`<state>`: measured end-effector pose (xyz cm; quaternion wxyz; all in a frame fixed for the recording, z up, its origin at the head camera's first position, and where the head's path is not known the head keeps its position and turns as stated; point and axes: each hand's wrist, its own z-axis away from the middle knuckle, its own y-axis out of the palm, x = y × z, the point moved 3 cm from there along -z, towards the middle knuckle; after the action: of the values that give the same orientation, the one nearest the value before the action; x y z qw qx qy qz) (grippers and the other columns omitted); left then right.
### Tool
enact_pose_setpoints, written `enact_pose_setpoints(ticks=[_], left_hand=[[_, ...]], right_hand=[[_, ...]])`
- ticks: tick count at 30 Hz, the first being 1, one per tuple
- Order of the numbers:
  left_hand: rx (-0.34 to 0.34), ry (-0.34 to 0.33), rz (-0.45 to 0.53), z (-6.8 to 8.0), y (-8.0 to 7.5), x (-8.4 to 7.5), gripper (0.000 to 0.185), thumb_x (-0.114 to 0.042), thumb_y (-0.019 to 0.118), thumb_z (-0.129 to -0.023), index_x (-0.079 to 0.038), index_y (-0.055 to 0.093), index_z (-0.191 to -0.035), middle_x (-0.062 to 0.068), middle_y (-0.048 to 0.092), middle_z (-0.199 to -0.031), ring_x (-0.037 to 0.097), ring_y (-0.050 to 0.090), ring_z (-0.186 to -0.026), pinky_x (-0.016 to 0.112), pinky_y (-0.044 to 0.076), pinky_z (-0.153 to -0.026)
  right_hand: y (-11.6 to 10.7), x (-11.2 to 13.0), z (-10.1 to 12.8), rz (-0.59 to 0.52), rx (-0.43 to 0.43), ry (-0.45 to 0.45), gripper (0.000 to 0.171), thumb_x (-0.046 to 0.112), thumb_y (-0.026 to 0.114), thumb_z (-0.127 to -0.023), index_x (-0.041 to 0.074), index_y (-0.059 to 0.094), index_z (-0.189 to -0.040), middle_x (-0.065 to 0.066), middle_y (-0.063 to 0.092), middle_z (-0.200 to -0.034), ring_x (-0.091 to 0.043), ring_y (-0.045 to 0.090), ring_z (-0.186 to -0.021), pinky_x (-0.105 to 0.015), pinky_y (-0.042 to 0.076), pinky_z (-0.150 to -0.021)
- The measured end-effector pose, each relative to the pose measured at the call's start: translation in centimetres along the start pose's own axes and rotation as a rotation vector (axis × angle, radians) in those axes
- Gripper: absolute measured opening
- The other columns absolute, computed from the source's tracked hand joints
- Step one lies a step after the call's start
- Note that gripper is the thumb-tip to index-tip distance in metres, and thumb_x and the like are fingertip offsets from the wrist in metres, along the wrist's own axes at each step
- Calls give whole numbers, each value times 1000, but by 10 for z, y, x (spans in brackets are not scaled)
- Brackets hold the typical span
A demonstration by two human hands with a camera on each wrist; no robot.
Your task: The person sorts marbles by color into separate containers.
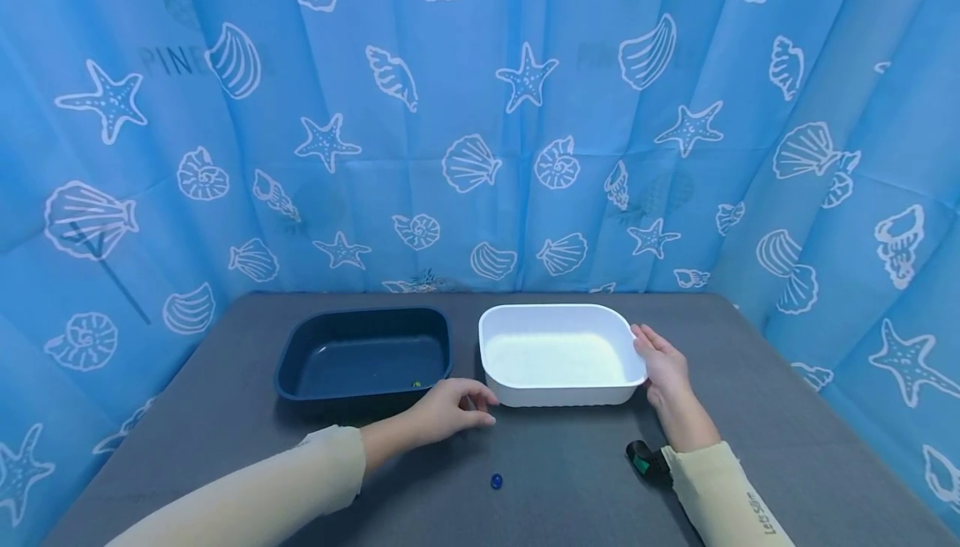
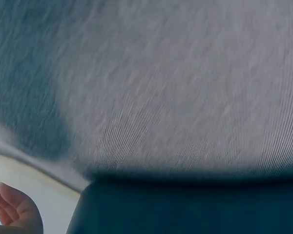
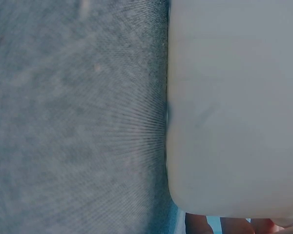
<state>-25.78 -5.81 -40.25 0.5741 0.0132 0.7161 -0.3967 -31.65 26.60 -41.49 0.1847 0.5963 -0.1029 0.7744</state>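
Note:
A white basin (image 1: 566, 397) stands on the grey table with my right hand (image 1: 666, 370) at its right end. The right fingers are extended, their tips right at the rim; in the right wrist view, fingers (image 3: 234, 225) show past the edge of the white wall. My left hand (image 1: 453, 408) hovers by the basin's front left corner, fingers loosely bent, nothing visible in them. Left of it is a dark blue basin (image 1: 360, 398), with a small yellow-green piece (image 1: 417, 383) inside near its front wall. A small, shiny blue bead-like piece (image 1: 497, 481) lies on the table nearer me.
A blue curtain (image 1: 480, 130) with white shells and starfish hangs along the back and sides of the grey table (image 1: 570, 472). Below the right wrist a black device (image 1: 647, 459) with a green patch sits at the sleeve. The two basins stand side by side with a narrow gap.

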Motion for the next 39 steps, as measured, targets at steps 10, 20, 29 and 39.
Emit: enact_pose_setpoints(ticks=[10,20,29,39], left_hand=[[174,15,18,5,12,7,24,-8,69,-90,-3,68,-113,-5,60,-88,7,52,-75,21,44,-67],[372,35,-26,-1,21,34,24,-17,73,-88,-15,70,-112,-10,61,-94,5,53,-80,22,45,-69],[411,20,-117,6,21,18,24,-18,74,-87,-16,72,-111,-12,55,-94,3,49,-82,20,41,-71],[410,85,-179,-10,36,58,22,-32,75,-85,-31,74,-107,-17,54,-94,0,49,-87,20,41,-73]], right_hand=[[0,1,1,-6,11,-19,52,12,43,-104,10,26,-153,-7,35,-152,-18,32,-139,-32,30,-110],[-1,1,1,1,5,-10,52,15,44,-104,11,26,-153,-6,35,-152,-18,32,-140,-33,29,-111],[0,2,3,0,16,-5,53,14,44,-104,11,26,-154,-5,35,-152,-18,31,-140,-34,28,-111],[0,2,2,-9,8,13,52,15,44,-105,13,27,-154,-4,36,-152,-16,32,-140,-33,29,-110]])
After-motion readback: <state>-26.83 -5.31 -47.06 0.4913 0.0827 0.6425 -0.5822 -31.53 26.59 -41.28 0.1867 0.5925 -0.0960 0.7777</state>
